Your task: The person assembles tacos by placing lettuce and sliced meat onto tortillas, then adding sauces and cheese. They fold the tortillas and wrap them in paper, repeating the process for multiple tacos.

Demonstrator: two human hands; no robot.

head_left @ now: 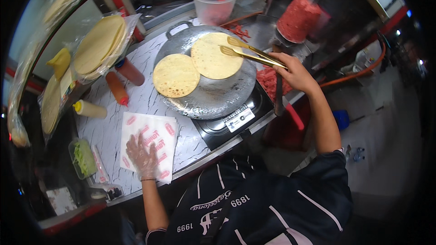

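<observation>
— What lies on the pan (213, 95)?
— Two flatbreads (217, 56), overlapping. Gold tongs (247, 52) rest on the farther one, gripped at their handle end by the right hand (295, 72), fingers closed round them.
— And the left hand (143, 156)?
— Gloved, fingers spread flat on white wrappers (152, 138) with red oval marks. Beyond them, a bagged stack of flatbreads (97, 45) and orange bottles (118, 88).

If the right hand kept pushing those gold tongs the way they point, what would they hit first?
The right hand aims the gold metal tongs at the upper round flatbread on the foil-lined pan; the tips seem already over it, though height is unclear.
</observation>
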